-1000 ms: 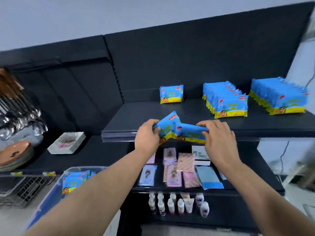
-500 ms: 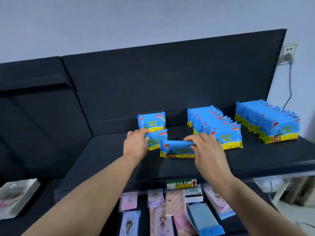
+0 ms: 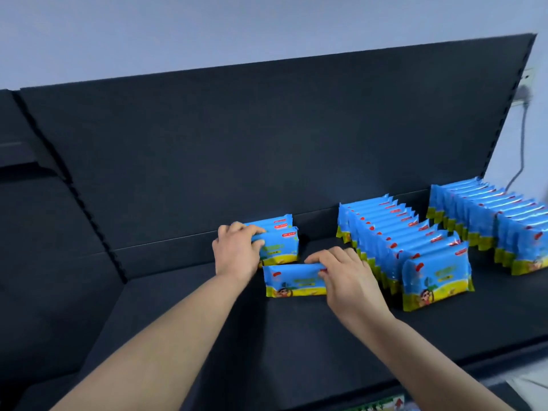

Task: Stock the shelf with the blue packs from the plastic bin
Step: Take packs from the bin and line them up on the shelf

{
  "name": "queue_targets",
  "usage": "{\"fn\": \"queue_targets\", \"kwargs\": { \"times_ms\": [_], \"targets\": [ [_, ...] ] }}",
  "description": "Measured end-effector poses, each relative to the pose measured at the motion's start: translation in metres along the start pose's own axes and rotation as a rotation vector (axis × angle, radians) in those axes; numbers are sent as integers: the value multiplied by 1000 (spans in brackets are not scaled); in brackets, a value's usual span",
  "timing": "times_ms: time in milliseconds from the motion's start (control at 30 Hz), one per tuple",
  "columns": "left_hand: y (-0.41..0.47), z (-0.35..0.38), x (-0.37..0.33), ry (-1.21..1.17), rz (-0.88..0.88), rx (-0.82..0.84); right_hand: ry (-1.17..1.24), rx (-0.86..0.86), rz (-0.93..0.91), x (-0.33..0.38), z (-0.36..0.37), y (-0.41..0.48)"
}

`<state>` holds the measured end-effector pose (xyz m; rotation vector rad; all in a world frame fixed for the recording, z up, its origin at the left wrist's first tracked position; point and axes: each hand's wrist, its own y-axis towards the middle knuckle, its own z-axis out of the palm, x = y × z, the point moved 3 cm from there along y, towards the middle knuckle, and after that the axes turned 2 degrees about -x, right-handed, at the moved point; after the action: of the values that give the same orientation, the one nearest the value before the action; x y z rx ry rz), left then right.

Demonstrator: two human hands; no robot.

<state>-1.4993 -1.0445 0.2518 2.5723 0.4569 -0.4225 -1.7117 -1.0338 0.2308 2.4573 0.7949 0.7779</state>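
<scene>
The right row (image 3: 489,223) of blue packs is cut off by the frame's edge, and its packs overlap too closely to be counted; the same is found of the middle row (image 3: 394,241); a price label (image 3: 382,406) is only half seen at the bottom edge; the left ends of the rear packs (image 3: 280,241) are hidden under the left hand (image 3: 237,253); each pack is seen as glossy blue with a yellow-green lower band, a red spot and a cartoon figure; three packs are counted in the leftmost group on the shelf (image 3: 267,336): two rear packs upright, gripped across their tops by curled left fingers, and one front pack (image 3: 292,281) just before them, pinched at its top right by the right hand (image 3: 347,277); two full rows are counted beside them
</scene>
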Motion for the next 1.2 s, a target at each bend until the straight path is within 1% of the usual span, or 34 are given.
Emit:
{"fn": "queue_targets", "kwargs": {
  "times_ms": [133, 200, 300, 400, 467, 533, 633, 700, 800, 1000, 1200],
  "targets": [
    [9, -1, 6, -45, 24, -112, -23, 49, -10, 0, 11, 13],
    [9, -1, 11, -126, -4, -152, -30, 77, -20, 3, 16, 20],
    [-2, -6, 23, -256, -45, -258, -61, 97, -52, 7, 23, 30],
    [-22, -5, 42, -246, -25, -284, -104, 97, -109, 12, 34, 35],
    [-31, -2, 56, -157, -2, -260, -128, 97, -140, 16, 42, 42],
    [-36, -1, 68, -14, 10, -204, -123, 78, -142, 19, 47, 52],
    [-44, 4, 82, 188, -27, -19, -146, 43, -127, 23, 51, 66],
    [-47, 8, 87, 216, -44, 78, -170, 20, -108, 25, 54, 74],
    [-51, 11, 89, 224, -40, 86, -214, -15, -108, 29, 58, 80],
    [-51, 9, 85, 236, -29, 92, -301, -25, -135, 30, 71, 75],
    [-52, 8, 85, 239, -25, 89, -333, -42, -149, 28, 74, 73]
  ]
}}
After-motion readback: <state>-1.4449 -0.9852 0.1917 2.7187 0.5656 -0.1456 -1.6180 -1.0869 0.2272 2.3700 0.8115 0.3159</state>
